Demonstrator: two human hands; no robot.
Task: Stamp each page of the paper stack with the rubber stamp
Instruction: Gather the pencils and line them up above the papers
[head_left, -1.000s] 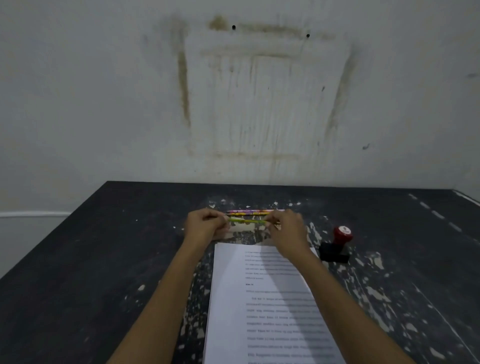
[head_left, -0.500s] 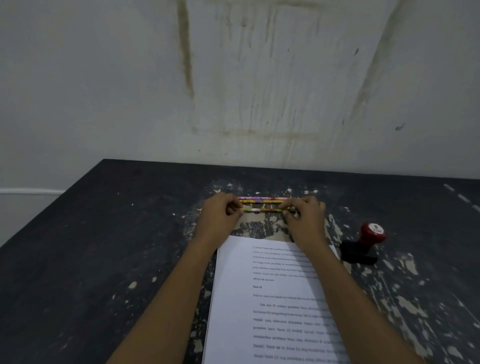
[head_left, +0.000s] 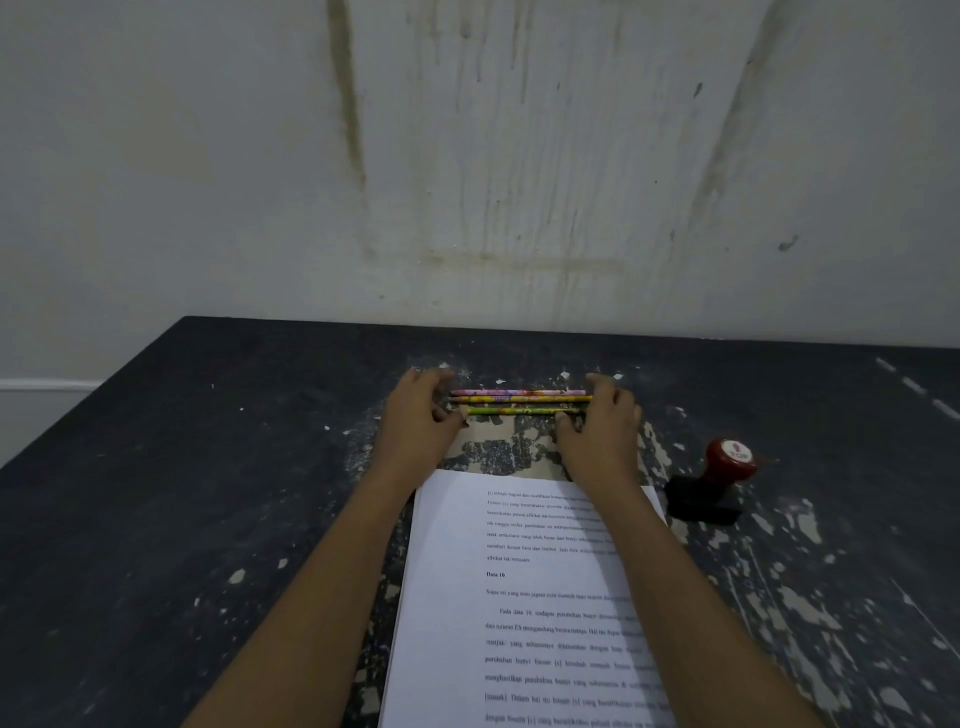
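Observation:
A stack of printed white pages (head_left: 524, 613) lies on the dark table in front of me. To its right the rubber stamp (head_left: 726, 465), with a red knob and a black base, stands on the table untouched. Beyond the top of the stack my left hand (head_left: 415, 423) and my right hand (head_left: 602, 431) rest at the two ends of three coloured pencils (head_left: 519, 400). The fingers of both hands are loosely spread, and the thumbs touch the ends of the nearest, green pencil (head_left: 519, 411).
The black table (head_left: 208, 467) has chipped, flaking paint around the stack. A stained white wall (head_left: 467, 156) rises right behind its far edge. My forearms cross over the stack's upper corners.
Both hands held the green pencil just above the table; it now lies beside the other two and the fingers have loosened. The camera has tilted down.

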